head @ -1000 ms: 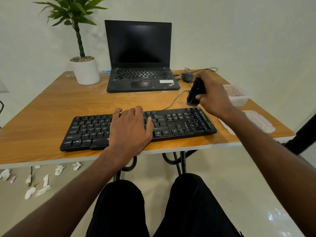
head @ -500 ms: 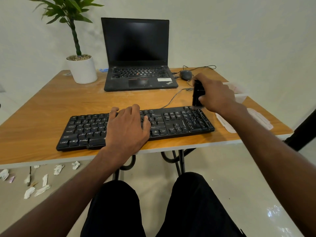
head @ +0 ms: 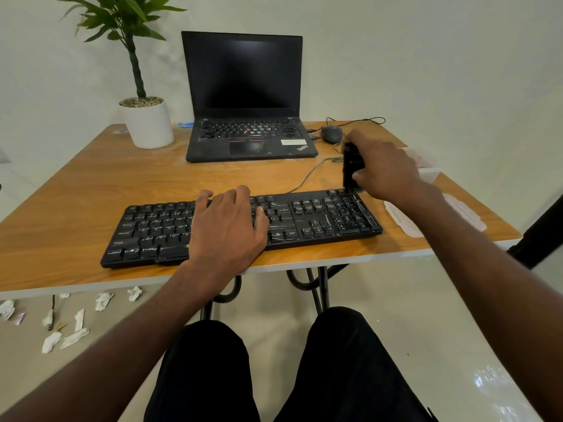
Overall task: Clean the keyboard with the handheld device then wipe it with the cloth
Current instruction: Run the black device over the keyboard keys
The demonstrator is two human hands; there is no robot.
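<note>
Left to right. A potted plant (head: 146, 117) stands at the far left corner of the wooden table (head: 76, 193); an open laptop (head: 246, 117) with a dark screen sits behind the work area, a wired mouse (head: 331, 134) just to its right.

The black keyboard (head: 320, 217) lies flat along the near edge of the table, its cable running back toward the laptop. The left hand (head: 227, 226) rests palm down on the middle keys, fingers spread and nearly straight, pressing rather than gripping. Judged from its form, the keyboard is a light, rigid plastic slab that would slide on the smooth wood if swept sideways; a flat press such as this is the sensible hold, since the keys give underfoot but the frame does not.

The right hand (head: 387, 169) has its fingers and thumb curled round the handheld device (head: 352, 167), a small dark upright body whose lower end meets the keyboard's far right corner. It looks stiff, light and smooth-sided, so a wrap round its midsection suits it; whether its tip bears bristles or a nozzle cannot be told.

At the far right lie a clear plastic container (head: 426, 172) and its lid (head: 405, 220). No cloth can be identified with certainty.
</note>
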